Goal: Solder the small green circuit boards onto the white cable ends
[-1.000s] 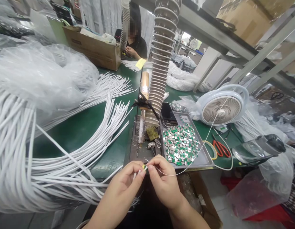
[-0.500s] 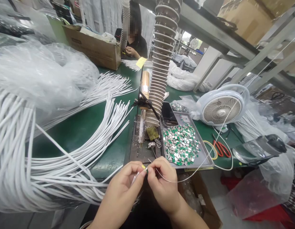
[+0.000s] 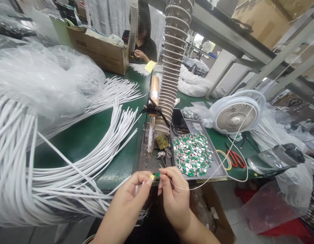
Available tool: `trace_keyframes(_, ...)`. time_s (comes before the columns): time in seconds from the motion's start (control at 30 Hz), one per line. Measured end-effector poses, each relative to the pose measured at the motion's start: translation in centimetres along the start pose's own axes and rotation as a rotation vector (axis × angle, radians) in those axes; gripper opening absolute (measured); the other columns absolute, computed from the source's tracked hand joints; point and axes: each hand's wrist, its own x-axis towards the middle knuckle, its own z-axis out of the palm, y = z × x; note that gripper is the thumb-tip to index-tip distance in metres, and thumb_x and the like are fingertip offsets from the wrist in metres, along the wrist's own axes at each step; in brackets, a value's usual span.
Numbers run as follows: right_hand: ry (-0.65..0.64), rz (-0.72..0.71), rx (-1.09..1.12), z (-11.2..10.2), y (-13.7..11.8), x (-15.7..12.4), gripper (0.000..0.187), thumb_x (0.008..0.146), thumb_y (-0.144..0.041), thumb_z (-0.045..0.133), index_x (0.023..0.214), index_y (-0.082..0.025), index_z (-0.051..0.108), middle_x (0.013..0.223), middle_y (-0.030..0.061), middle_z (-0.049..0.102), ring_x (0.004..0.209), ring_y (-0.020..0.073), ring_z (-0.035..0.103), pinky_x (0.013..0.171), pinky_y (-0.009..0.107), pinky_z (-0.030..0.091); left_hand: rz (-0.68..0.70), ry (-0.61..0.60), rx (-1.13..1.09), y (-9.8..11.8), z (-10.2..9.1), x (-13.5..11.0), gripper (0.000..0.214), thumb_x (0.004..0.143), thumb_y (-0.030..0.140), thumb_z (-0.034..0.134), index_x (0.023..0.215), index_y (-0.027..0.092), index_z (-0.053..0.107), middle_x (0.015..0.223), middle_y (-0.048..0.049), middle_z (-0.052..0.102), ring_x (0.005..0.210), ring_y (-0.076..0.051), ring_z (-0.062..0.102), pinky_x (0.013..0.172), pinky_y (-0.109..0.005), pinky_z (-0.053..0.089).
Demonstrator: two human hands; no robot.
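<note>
Green-topped workbench (image 3: 78,152) viewed from its near edge: a large bundle of white sheathed cables (image 3: 17,162) covers the left side, and a grey metal tray (image 3: 217,169) of green-and-silver chips sits at the near edge, right of centre. The 2 hands work just off that edge, close together. The left hand (image 3: 126,200) pinches a white cable end (image 3: 144,182) with a yellow tip (image 3: 152,177); the right hand (image 3: 175,200) pinches a thin white wire (image 3: 197,187), and a tiny green chip (image 3: 157,175) sits between the hands, touching the fingertips.
</note>
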Motion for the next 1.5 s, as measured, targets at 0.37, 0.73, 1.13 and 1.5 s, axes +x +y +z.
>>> trace_keyframes(0.37, -0.005, 0.004, -0.005, 0.4, 0.1, 0.0, 0.014, 0.087, -0.013, 0.049, 0.088, -0.019, 0.061, 0.077, 0.0039, 0.06, 0.073, 0.0157, 0.062, 0.062, 0.028, 0.053, -0.021, 0.06, -0.04, -0.6, -0.3, -0.4, 0.023, 0.081, 0.038, 0.061, 0.067, 0.022, 0.053, 0.09, -0.0001, 0.057, 0.086, -0.018, 0.055, 0.056, -0.023, 0.036)
trace_keyframes(0.73, 0.044, -0.262, -0.041, 0.0, 1.2, -0.9, 0.037, 0.093, -0.013, 0.037, 0.127, -0.025, 0.045, 0.103, 0.0103, 0.065, 0.083, 0.0185, 0.066, 0.062, 0.032, 0.059, -0.093, 0.154, -0.096, 0.2, 0.1, 0.3, 0.028, 0.072, 0.042, 0.067, 0.061, 0.021, 0.051, 0.057, 0.0068, 0.048, 0.043, -0.008, 0.031, 0.039, -0.021, 0.019)
trace_keyframes(1.13, 0.0, -0.338, 0.016, -0.2, 0.3, 0.2, 0.029, 0.092, -0.011, 0.043, 0.113, -0.023, 0.058, 0.101, 0.0099, 0.066, 0.096, 0.019, 0.066, 0.081, 0.035, 0.057, -0.156, 0.163, -0.258, 1.4, 0.4, 0.5, 0.032, 0.066, 0.037, 0.073, 0.058, 0.02, 0.047, 0.041, 0.0139, 0.03, 0.04, -0.004, 0.022, 0.04, -0.016, 0.02)
trace_keyframes(1.5, -0.002, -0.346, -0.031, 0.1, 0.4, 0.3, 0.028, 0.092, -0.012, 0.042, 0.113, -0.024, 0.057, 0.101, 0.0094, 0.064, 0.094, 0.0192, 0.066, 0.079, 0.037, 0.058, -0.161, 0.167, -0.267, 1.5, 0.5, 0.7, 0.029, 0.067, 0.032, 0.071, 0.058, 0.021, 0.046, 0.04, 0.0138, 0.03, 0.038, -0.004, 0.023, 0.039, -0.016, 0.019)
